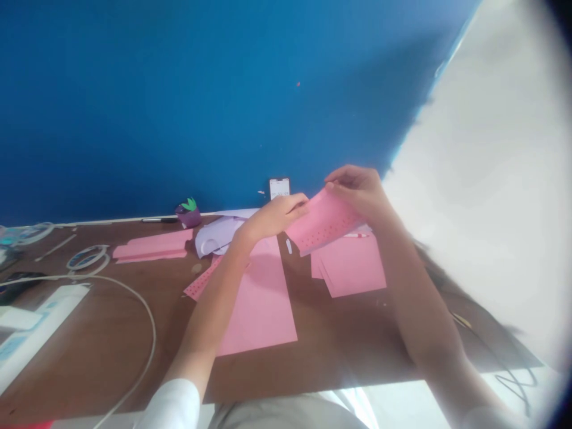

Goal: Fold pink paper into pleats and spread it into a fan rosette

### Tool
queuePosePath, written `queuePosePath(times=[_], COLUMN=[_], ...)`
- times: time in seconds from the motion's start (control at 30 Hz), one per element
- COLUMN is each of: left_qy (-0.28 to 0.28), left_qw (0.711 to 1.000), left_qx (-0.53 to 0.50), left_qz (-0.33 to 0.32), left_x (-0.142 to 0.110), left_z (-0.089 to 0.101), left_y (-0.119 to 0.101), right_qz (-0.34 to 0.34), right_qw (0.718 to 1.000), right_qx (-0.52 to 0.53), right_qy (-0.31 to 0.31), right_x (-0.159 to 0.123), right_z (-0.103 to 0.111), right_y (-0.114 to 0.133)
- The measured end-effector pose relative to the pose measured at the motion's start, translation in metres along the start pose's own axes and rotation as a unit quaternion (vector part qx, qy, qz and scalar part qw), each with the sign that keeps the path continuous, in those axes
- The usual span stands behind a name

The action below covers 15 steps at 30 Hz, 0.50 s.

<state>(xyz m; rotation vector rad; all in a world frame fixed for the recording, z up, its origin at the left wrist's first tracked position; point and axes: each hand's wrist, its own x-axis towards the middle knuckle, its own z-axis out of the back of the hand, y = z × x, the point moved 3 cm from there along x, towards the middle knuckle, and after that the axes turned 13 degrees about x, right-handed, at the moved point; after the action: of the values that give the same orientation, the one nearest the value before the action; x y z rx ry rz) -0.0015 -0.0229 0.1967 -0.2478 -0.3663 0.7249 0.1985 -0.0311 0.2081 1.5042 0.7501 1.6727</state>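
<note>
A piece of pink paper (328,223) with rows of small red marks along its lower edge is held up at a tilt above the table. My left hand (280,214) pinches it at its upper left side. At its upper right, my right hand (360,187) has thumb and fingers closed on the edge. Below it lie more pink sheets (355,268), with a thin red-and-white pen-like stick (356,235) on top. Under my left forearm rest a large pink sheet (263,304) and a strip with red marks (201,283).
Crumpled lilac paper (217,235), a folded pink sheet (154,245) and a purple pot with green leaves (190,213) lie left. A phone (279,187) leans against the blue wall. Tape rolls (88,257), a white cable (152,322) and a power strip (40,328) occupy the left side.
</note>
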Motion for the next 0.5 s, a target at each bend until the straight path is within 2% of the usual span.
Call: queuePosePath(times=[0.17, 0.5], left_qy=[0.008, 0.016], left_qw=[0.998, 0.999], left_qx=[0.052, 0.046], left_qz=[0.025, 0.016], left_x=[-0.0033, -0.0030], left_z=[-0.0015, -0.0016], left_y=[0.0005, -0.0002], right_qz=[0.000, 0.005], right_qw=[1.000, 0.999], right_qx=[-0.003, -0.036], right_qy=[0.007, 0.001], right_x=[-0.0001, -0.0010], right_z=[0.0003, 0.0004], right_y=[0.0009, 0.0010])
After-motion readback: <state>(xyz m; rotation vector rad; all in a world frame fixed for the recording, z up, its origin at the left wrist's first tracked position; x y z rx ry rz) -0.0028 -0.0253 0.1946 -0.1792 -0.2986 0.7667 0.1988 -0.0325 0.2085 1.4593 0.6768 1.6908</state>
